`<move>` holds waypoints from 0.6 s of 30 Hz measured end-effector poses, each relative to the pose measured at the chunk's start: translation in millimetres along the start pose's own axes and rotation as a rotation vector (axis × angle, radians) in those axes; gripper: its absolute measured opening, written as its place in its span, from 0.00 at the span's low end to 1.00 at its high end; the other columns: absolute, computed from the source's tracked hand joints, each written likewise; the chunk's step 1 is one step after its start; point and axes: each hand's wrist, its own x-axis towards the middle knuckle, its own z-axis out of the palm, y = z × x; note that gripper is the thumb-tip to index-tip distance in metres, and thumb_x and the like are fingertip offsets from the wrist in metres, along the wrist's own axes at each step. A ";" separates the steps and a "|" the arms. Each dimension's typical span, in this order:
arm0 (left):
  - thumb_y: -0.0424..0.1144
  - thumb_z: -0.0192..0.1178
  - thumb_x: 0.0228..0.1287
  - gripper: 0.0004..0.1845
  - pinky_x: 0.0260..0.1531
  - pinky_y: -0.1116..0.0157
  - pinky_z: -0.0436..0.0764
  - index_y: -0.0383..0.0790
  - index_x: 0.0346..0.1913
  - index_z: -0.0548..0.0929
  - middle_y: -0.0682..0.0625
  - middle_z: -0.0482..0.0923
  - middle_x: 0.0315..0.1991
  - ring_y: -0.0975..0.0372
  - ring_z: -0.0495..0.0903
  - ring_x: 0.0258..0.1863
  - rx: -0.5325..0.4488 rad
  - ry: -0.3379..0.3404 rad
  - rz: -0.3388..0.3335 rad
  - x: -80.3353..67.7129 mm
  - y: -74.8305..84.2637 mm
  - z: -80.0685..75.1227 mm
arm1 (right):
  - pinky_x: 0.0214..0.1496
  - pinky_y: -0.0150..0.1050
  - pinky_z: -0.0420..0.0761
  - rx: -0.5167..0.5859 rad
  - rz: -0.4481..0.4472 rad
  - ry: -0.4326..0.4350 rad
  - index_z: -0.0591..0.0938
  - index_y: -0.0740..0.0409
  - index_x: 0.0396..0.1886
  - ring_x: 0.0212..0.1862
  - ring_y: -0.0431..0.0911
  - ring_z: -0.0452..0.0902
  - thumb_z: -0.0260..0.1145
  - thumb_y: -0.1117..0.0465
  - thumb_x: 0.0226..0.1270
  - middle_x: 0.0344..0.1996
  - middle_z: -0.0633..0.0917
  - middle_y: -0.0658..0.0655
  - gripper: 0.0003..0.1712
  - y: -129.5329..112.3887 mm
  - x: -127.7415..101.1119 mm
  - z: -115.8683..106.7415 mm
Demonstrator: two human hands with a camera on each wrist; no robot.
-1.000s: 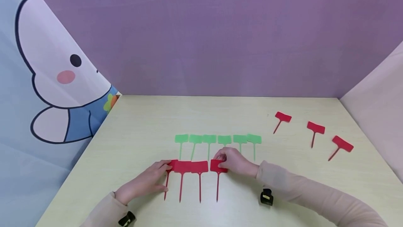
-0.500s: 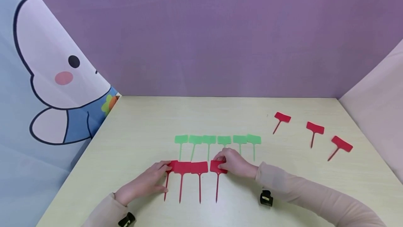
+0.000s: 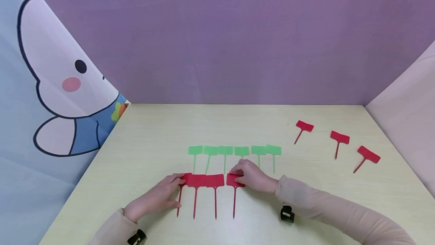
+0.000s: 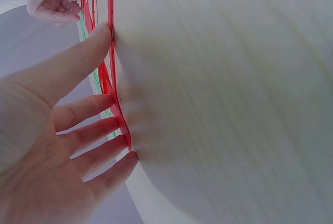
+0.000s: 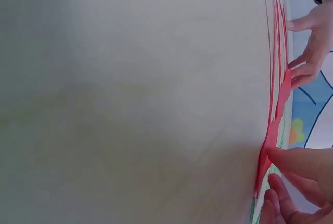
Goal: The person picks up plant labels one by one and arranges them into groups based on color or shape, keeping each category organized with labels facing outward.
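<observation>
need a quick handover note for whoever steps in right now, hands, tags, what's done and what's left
Left hand: straight fingers rest on the leftmost flat red plastic T-shaped plant tag in the near row.
Right hand: fingers hold the head of the fourth red tag, which sits a small gap right of the third.
Done: six green plastic tags lie in a row; four red tags are lined up below them.
Left: three loose red tags lie scattered at the far right of the pale wooden table; the red row looks short of the green one by about those.
</observation>
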 end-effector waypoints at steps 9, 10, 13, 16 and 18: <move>0.44 0.68 0.45 0.35 0.51 0.55 0.70 0.30 0.55 0.69 0.42 0.63 0.58 0.51 0.63 0.56 0.007 0.000 -0.009 -1.6 0.0 -0.3 | 0.34 0.31 0.75 0.059 0.041 0.069 0.82 0.58 0.38 0.35 0.42 0.72 0.64 0.68 0.53 0.31 0.78 0.48 0.10 -4.3 -4.8 -11.5; 0.44 0.68 0.45 0.35 0.52 0.55 0.70 0.30 0.55 0.69 0.42 0.63 0.58 0.50 0.63 0.56 0.005 0.000 -0.010 -1.6 0.2 -0.4 | 0.35 0.31 0.76 0.067 0.047 0.073 0.82 0.58 0.38 0.35 0.42 0.72 0.64 0.68 0.54 0.31 0.78 0.48 0.10 -4.1 -5.4 -13.8; 0.44 0.68 0.45 0.35 0.52 0.55 0.70 0.30 0.55 0.69 0.42 0.63 0.58 0.50 0.63 0.56 0.003 0.000 -0.010 -1.8 0.6 -0.7 | 0.35 0.31 0.76 0.078 0.052 0.092 0.82 0.59 0.36 0.34 0.42 0.73 0.64 0.70 0.53 0.32 0.79 0.50 0.10 -1.6 -6.4 -20.1; 0.44 0.68 0.45 0.35 0.52 0.55 0.69 0.30 0.55 0.68 0.41 0.63 0.58 0.50 0.63 0.56 0.006 0.004 0.000 -2.3 0.2 -0.6 | 0.36 0.31 0.76 0.076 0.051 0.104 0.82 0.59 0.37 0.34 0.41 0.73 0.63 0.70 0.53 0.33 0.80 0.52 0.10 3.4 -6.5 -25.6; 0.44 0.68 0.45 0.36 0.52 0.55 0.69 0.30 0.55 0.68 0.41 0.63 0.58 0.50 0.63 0.56 0.011 0.006 0.005 -2.6 -0.1 -0.5 | 0.36 0.31 0.76 0.082 0.054 0.110 0.82 0.60 0.37 0.34 0.42 0.74 0.63 0.69 0.54 0.33 0.80 0.53 0.10 6.4 -6.6 -29.8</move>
